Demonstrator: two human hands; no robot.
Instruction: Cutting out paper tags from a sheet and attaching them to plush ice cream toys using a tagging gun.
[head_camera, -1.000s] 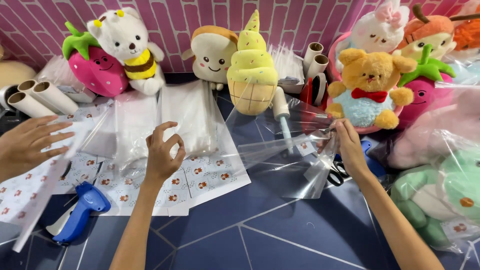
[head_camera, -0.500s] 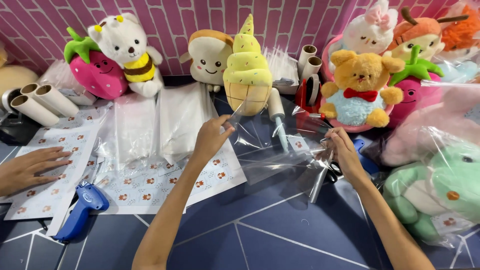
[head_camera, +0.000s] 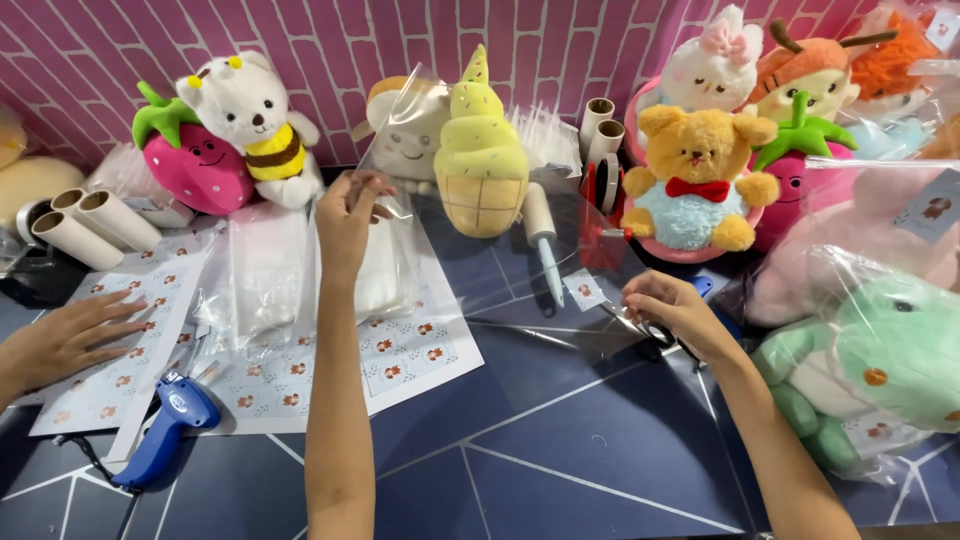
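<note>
Clear cellophane sheet (head_camera: 520, 300) held spread by both hands: left (head_camera: 350, 215), right (head_camera: 670, 312).

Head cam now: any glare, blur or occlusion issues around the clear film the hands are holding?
Head view: lighting even, shadows soft. The clear plastic sheet throws pale glare streaks and veils the toast plush behind it. Left hand and right hand are reasonably sharp, little motion blur. Wide-angle stretch at the edges; another person's hand is cut off at left.

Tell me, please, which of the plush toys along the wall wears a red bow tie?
The yellow bear plush, sitting right of the ice-cream cone plush, behind the right hand. It alone has a red bow at its neck; the white bear wears yellow-and-brown stripes instead.
</note>
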